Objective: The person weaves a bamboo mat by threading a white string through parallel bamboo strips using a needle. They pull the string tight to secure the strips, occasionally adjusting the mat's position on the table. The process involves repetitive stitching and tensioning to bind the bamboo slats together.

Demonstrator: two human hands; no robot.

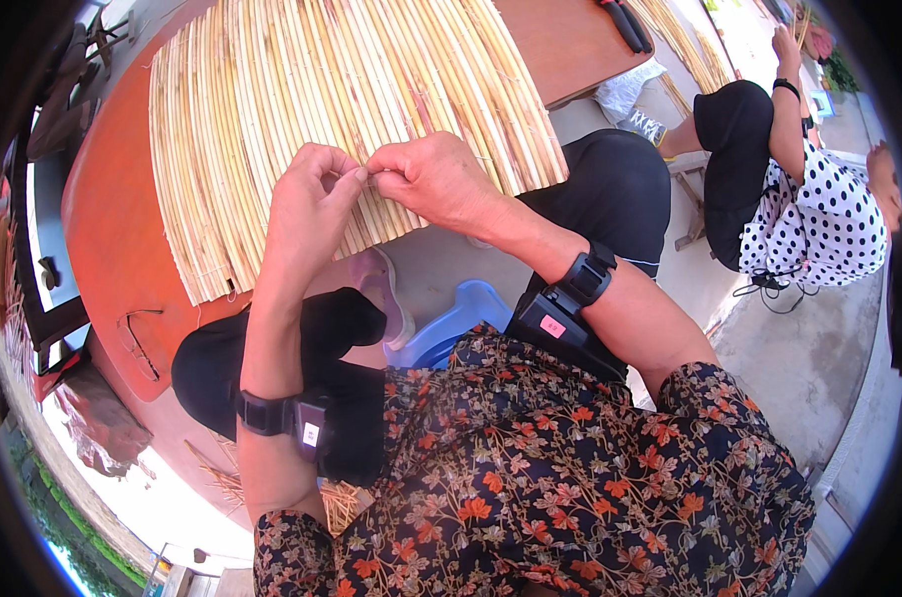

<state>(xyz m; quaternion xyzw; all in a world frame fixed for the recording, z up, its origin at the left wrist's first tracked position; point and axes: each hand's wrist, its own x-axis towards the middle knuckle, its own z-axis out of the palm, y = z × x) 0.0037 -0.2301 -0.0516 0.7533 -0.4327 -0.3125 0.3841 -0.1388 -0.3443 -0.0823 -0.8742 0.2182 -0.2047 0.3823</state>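
The head view shows us looking down on our two hands, raised together over the near edge of a mat of pale reed stalks [342,109] that lies across a reddish-brown board [108,249]. Our left hand [307,214] has its fingers curled narrow, thumb and forefinger tips pressed together; our right hand [436,179] is likewise closed in a fine pinch, and the two pinches meet tip to tip. Whatever they grip is too thin to make out, perhaps a thread or a single fibre; we cannot tell. The mat sits just beyond and beneath the fingertips, its cut stalk ends nearest them, with thin binding lines crossing the stalks further off. Below the fingers, between our knees, a blue plastic stool [451,323] shows, and each wrist carries a black strapped device. Well beyond the right hand's fingers another person in a dotted top [819,214] bends over a second mat. We judge the step in hand to be a tying or knotting at the mat's edge. The next move, as we judge it, calls for steady tension and both pinches kept tight and close to the stalk ends, so nothing slips.
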